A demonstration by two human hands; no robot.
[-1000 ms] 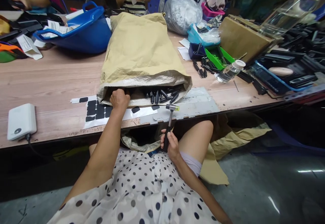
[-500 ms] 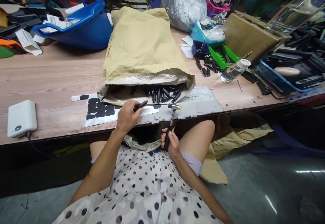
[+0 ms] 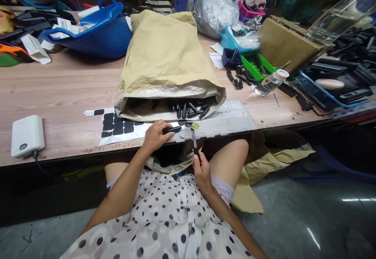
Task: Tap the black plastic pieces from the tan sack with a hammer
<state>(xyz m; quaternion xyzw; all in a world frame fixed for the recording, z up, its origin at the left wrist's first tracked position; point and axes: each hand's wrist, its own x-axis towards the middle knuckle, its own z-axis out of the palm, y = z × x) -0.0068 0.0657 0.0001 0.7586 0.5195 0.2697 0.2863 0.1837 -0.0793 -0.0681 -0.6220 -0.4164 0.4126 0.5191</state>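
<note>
At the near edge of the surface (image 3: 64, 90), we have a small black part (image 3: 174, 129) in the left grip (image 3: 157, 135), fingers closed about one end while the other end points toward the hammer (image 3: 194, 138). Our right grip (image 3: 202, 169) is wrapped around the dark handle, and the head with its yellow-green face sits just beside the part's free end; we cannot tell whether the two touch. Both are above or upon the grey plate (image 3: 232, 116), and whether the part rests on it is too small to judge. More black pieces (image 3: 184, 111) lie in the mouth of the paper sack (image 3: 167, 51) just behind.

We judge this to be a matter of lining up hammer and part. To do it well, we should seat the part firmly on the plate, well in from the edge, and draw the left fingertips back from the end that faces the head. The hammer looks light, so a loose wrist and short, square taps ought to serve better than force. We would also mind the sticker sheet (image 3: 105, 139) under the left wrist's side, lest it crease.
</note>
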